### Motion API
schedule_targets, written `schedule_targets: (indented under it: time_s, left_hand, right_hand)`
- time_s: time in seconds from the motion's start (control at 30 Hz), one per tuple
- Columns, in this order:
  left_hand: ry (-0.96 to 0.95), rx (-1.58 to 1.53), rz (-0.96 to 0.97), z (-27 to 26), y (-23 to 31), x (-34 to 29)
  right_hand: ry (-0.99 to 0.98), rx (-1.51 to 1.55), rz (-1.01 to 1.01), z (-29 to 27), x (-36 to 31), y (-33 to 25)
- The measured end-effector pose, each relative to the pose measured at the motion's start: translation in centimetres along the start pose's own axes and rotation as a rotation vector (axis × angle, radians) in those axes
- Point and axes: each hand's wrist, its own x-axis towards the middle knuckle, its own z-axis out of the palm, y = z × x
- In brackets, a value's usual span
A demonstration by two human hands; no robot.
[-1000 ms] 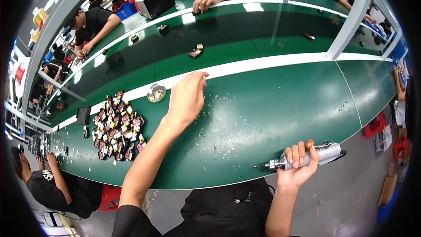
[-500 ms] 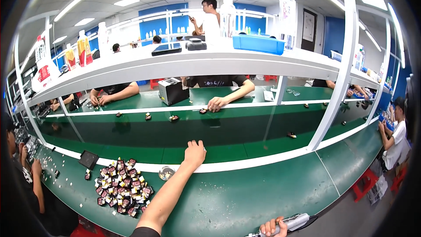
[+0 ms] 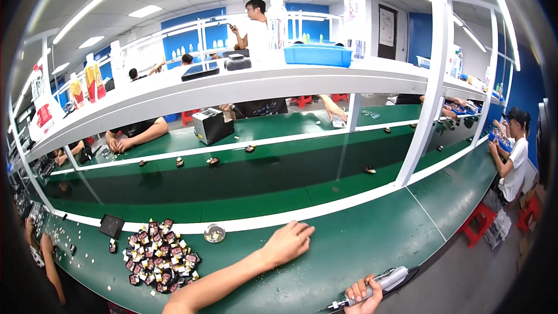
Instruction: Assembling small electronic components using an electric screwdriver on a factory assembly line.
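at the lower right of the frame, the electric screwdriver (image 3: 375,286) lies nearly level, its long axis running from its tip at lower left to its grey body at upper right. the right hand (image 3: 362,296) is wrapped closed around it. the left hand (image 3: 288,243) rests at lower centre on the green table (image 3: 372,238), fingers loosely extended, holding nothing.

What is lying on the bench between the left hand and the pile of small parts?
In the head view, a small round dish sits between the left hand and the pile.
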Motion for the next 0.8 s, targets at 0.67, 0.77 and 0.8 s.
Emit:
schedule_targets:
  time_s: [0.67,0.77,0.8]
  left_hand:
    - [-0.343,-0.187,0.287,3.5,12.2,-1.5]
    - [-0.334,-0.226,0.215,3.6,12.5,-1.1]
    - [-0.310,-0.190,0.187,3.6,12.7,-1.0]
  right_hand:
    - [0.170,0.053,0.024,-2.7,-3.4,-1.6]
    - [0.096,0.054,0.037,-2.6,-3.3,-1.3]
    - [0.122,0.038,0.040,-2.2,-3.4,-1.2]
